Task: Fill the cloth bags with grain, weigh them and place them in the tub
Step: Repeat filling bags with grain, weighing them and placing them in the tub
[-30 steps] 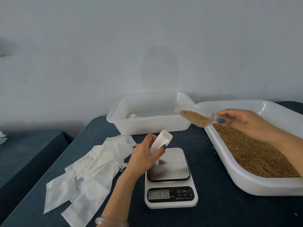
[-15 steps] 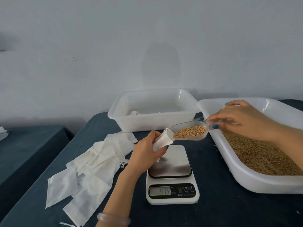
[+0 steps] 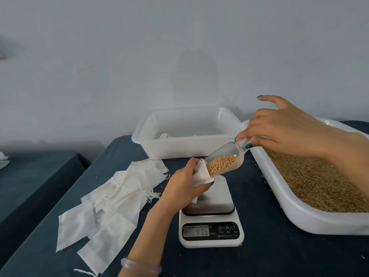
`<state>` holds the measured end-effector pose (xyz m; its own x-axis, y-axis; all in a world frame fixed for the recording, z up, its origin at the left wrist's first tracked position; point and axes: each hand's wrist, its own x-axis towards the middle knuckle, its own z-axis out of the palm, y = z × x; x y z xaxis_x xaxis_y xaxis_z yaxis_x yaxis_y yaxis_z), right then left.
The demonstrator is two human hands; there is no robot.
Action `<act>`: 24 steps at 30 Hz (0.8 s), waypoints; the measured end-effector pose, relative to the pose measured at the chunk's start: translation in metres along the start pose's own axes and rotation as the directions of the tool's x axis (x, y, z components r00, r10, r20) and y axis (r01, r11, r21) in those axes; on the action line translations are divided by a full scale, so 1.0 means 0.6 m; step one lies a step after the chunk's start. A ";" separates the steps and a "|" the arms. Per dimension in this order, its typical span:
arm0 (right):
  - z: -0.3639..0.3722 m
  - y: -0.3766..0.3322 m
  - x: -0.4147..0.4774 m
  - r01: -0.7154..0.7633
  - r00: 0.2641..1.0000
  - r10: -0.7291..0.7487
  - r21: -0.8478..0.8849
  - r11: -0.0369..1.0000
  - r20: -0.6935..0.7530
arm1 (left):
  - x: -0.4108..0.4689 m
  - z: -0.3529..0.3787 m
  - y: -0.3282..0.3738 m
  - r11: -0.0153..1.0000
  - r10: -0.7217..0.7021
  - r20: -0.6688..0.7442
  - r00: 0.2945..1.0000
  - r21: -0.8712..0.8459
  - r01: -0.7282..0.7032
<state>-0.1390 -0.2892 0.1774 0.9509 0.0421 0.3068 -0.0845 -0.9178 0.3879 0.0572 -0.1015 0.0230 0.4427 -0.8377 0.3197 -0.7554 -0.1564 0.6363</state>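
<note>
The left hand (image 3: 183, 182) gripped a white cloth bag (image 3: 201, 174) just above the scale (image 3: 211, 216), its curled fingers hiding much of the fabric. The right hand (image 3: 285, 128) pinched the mostly hidden handle of a clear plastic scoop (image 3: 223, 162), which was tilted down into the bag's mouth with grain at its lip. The grain tray (image 3: 299, 212) was cut off at the table's right edge. The translucent tub (image 3: 179, 150) sat at the far edge, its contents unclear. Flat empty bags (image 3: 111, 198) lay along the left edge.
</note>
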 end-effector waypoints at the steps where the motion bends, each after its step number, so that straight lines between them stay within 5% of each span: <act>1: -0.003 -0.001 0.003 0.009 1.000 -0.009 -0.016 1.000 0.004 | 0.000 0.000 0.001 1.000 0.000 0.001 1.000 -0.006 0.000; 24: -0.029 0.011 -0.004 -0.020 1.000 0.020 -0.053 0.998 0.000 | -0.005 -0.006 0.011 0.980 0.005 -0.063 0.998 -0.199 -0.017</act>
<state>-0.1467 -0.2885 0.1942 0.9489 0.0238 0.3148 -0.1194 -0.8961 0.4276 0.0527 -0.0983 0.0289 0.4683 -0.8041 0.3661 -0.6518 -0.0347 0.7576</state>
